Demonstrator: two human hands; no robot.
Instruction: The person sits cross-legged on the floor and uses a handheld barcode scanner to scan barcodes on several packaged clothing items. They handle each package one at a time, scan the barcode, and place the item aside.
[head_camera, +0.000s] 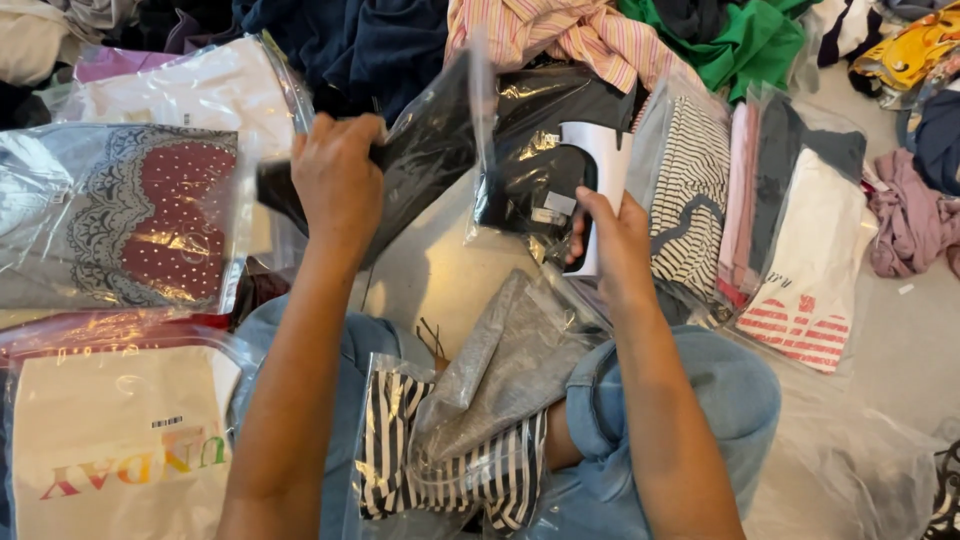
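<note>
The left hand (337, 185) grips a bagged black garment (420, 150) raised above the lap. The right hand (612, 235) clasps another bagged dark garment (545, 160) just beside it.

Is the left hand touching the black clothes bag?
Touching. The head view shows the left hand gripping the edge of the bagged black garment, fingers wrapped over it.

a clothes sorting or packing spot on a pale floor (905, 345), perhaps a reseller's home or stockroom: folded garments in clear plastic bags (810, 260) lie in rows, with loose heaped clothing (560, 35) along the far edge.
</note>
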